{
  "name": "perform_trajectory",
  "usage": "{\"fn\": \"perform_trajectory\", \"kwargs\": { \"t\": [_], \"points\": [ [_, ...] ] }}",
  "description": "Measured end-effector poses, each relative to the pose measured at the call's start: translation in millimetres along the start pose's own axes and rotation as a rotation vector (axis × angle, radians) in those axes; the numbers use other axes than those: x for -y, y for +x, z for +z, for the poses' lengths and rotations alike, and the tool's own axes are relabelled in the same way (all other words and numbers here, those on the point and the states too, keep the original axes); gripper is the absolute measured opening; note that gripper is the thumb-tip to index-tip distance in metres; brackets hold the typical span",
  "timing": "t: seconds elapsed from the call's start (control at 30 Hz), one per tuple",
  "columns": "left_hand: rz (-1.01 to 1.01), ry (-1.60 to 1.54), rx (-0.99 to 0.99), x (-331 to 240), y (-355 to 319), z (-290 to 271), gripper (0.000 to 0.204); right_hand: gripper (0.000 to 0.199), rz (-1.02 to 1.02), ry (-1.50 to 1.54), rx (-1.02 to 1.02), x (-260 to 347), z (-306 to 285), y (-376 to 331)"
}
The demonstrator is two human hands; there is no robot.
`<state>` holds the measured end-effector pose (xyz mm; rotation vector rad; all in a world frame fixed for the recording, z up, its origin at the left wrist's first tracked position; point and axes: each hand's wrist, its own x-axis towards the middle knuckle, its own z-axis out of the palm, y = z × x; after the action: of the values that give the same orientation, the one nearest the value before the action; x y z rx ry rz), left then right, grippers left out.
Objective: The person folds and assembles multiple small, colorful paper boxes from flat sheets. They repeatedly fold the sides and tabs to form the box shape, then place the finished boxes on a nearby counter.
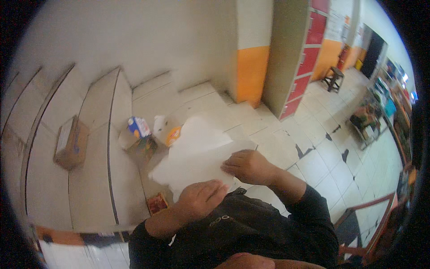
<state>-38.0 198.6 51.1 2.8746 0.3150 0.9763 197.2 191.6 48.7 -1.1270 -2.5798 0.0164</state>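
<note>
The left hand [204, 197] at the white sheet [195, 154] is blurred. An orange item [174, 135] just beyond the sheet is partly hidden; farther past the sheet, the upper edge cuts off red lockers [307, 62].

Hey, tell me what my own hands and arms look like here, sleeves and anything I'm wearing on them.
Your left hand and right hand are ungloved, with no watch or ring that shows. Both forearms are uncovered up to a loose, plain black fabric sleeve, part of a black top with small pale lettering on the front.
</note>
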Motion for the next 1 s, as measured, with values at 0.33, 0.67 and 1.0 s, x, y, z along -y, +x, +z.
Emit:
{"fn": "perform_trajectory", "kwargs": {
  "t": [0.33, 0.67, 1.0],
  "points": [
    [-0.538, 0.005, 0.129, -19.9, -127.7, 96.9, 0.034, 0.041, -0.203, 0.360, -0.001, -12.4, 105.6, -48.6],
    [-0.922, -0.159, 0.070, -54.3, -95.6, 88.5, 0.020, 0.031, -0.081, 0.389, 0.038, -1.3, 100.8, -72.1],
    [-0.972, -0.266, 0.401, 20.3, -56.4, 46.4, 0.032, 0.051, 0.504, 0.554, 0.383, -15.9, 70.2, -13.4]
  ]
}}
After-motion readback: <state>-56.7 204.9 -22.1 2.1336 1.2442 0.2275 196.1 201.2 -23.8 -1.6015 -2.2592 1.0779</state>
